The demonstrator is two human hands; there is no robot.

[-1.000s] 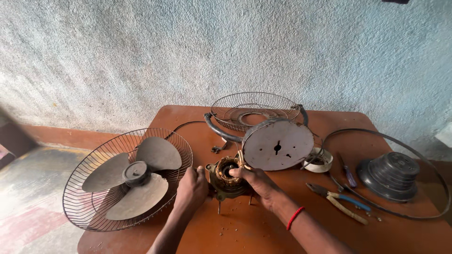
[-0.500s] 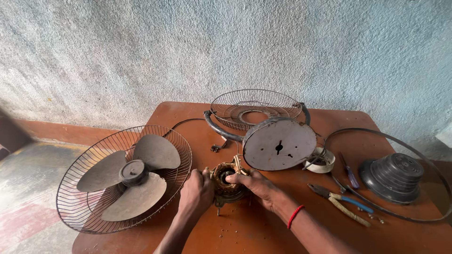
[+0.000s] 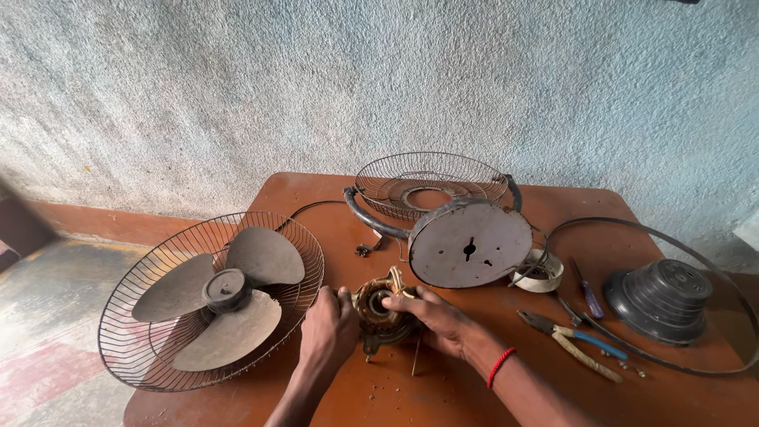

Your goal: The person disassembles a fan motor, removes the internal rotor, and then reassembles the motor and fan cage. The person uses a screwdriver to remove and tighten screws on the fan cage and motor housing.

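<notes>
Here the left hand [image 3: 330,332] and right hand [image 3: 436,320] both clasp the fan motor [image 3: 382,310], steadying it upright on the surface [image 3: 443,395].

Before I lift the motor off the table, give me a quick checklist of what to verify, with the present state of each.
1. Both hands on the motor: ok, left hand at its left side, right hand at its right.
2. Fingers around the underside: cannot tell, hidden.
3. Fan blade and grille apart from the motor: ok, they lie to the left.
4. Round metal cover apart from the motor: cannot tell, its lower edge looks close.
5. Pliers and screwdriver out of the way: ok, off to the right.
6. Loose bits on the table: not ok, small pieces below the motor.
</notes>
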